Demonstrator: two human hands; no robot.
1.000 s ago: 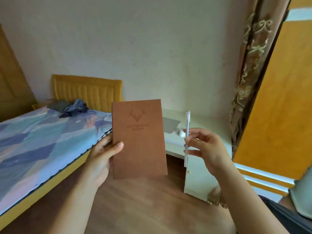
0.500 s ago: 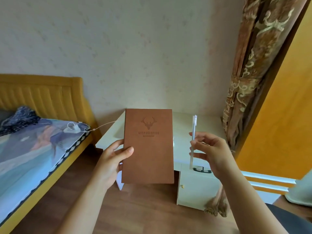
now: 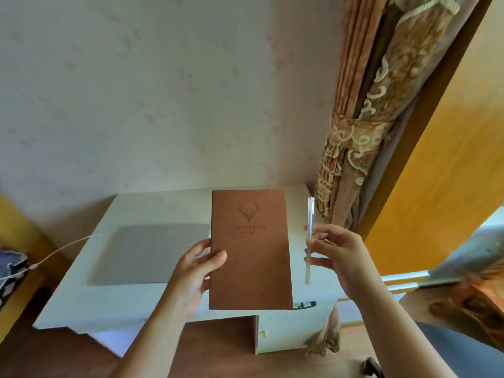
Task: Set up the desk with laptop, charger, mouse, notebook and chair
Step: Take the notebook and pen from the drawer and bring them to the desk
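Now | left hand [image 3: 191, 274] grips brown deer-embossed notebook [image 3: 249, 249] upright | right hand [image 3: 338, 255] pinches clear pen [image 3: 309, 236]

1. A pale wall [image 3: 163, 91] with faint floral print filled the upper left of the frame.
2. A tied, patterned brown curtain [image 3: 362, 132] hung at upper right, beside an orange panel [image 3: 450, 165].
3. Brown wooden floor [image 3: 223, 350] ran along the bottom edge.
4. A yellow bed frame [image 3: 13, 222] sat at the left edge.

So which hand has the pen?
The right hand pinches the pen upright; the left hand holds the brown notebook.
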